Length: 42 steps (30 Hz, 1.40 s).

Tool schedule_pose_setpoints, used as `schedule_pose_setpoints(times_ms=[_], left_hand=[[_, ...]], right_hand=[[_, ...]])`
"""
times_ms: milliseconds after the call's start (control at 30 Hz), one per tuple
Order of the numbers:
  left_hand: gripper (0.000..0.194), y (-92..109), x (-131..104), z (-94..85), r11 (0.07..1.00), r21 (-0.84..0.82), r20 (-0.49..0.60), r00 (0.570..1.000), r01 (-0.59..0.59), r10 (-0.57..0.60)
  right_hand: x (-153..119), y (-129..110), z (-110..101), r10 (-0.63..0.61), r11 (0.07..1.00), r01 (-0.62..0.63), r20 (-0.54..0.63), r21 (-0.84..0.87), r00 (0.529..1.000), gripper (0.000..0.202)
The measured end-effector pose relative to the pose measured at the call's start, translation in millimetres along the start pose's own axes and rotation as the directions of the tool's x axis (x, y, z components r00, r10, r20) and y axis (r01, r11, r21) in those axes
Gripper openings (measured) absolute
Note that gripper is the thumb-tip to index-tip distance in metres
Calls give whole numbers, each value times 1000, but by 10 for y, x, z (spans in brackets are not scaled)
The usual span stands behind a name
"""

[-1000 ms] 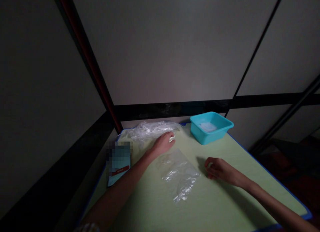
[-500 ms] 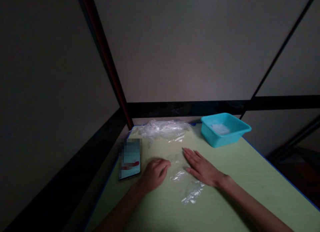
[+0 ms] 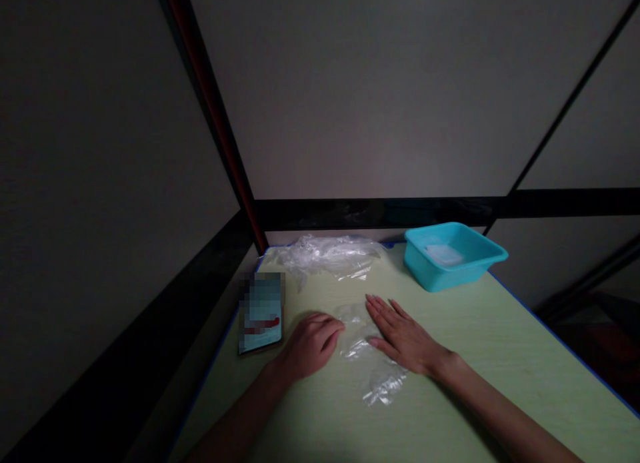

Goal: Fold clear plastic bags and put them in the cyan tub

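Your clear, wrinkled sheet of thin plastic (image 3: pixel 357 349) lies on the pale green, blue-edged counter (image 3: pixel 525 363) between your hands. At its 9 o'clock, your left hand (image 3: pixel 310 346) has its grip curled together, though I cannot tell whether it pinches the sheet; at 3 o'clock, your right hand (image 3: pixel 404 336) lies flat, thumb and fingers apart. The turquoise rectangular plastic basin (image 3: pixel 450 280) sits toward 1 o'clock.

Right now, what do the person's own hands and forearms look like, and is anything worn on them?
The left hand and right hand look bare, with no gloves or rings visible. The left forearm and right forearm are slim and uncovered where they show; no sleeve or watch is visible.
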<state>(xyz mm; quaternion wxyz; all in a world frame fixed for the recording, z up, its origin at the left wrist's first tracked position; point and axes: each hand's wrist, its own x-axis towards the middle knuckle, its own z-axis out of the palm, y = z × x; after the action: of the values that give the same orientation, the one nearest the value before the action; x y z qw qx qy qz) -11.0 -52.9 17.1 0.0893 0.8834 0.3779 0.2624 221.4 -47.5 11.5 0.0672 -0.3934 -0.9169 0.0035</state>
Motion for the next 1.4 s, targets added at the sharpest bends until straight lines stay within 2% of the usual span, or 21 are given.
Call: schedule_pose_setpoints(times_ms=[100,200,333,500,767,967,1100,1200,1233,1300,1400], left_hand=[[20,3,-1,-3,1000,2,-3,1000,-9,9],[20,-5,-3,6,999,-18,-70,997,-33,32],[20,-40,-2,31,999,-49,-213,977,-22,11],[19,-75,4,42,998,-61,-234,972,1,-15],[19,-79,27,53,996,-69,-223,973,48,-62],[20,-100,35,50,990,-88,-255,958,112,-131],[32,65,150,77,982,-92,-278,942,167,-186],[50,318,318,170,986,-51,-215,963,157,-164],[59,401,377,218,992,29,-117,986,124,-120],[73,528,477,335,987,153,43,997,52,-59],[81,588,554,517,971,236,148,986,39,-76]], right_hand=[[1,-5,8,9,1000,-9,7,-12,1000,63],[-10,-16,37,48,999,-49,-6,-16,999,63],[-50,-54,104,203,979,-204,-45,-22,978,63],[-69,-107,160,360,932,-362,-69,-30,930,66],[-34,-130,127,397,918,-396,-53,29,916,71],[-61,-28,95,414,884,-390,-42,257,909,68],[-100,123,29,431,875,-398,-69,275,900,57],[-108,203,-5,384,906,-356,-90,227,919,53],[-106,215,-4,362,918,-337,-93,207,928,52],[-97,220,20,318,939,-300,-92,168,944,52],[-86,201,83,258,962,-248,-79,119,963,51]])
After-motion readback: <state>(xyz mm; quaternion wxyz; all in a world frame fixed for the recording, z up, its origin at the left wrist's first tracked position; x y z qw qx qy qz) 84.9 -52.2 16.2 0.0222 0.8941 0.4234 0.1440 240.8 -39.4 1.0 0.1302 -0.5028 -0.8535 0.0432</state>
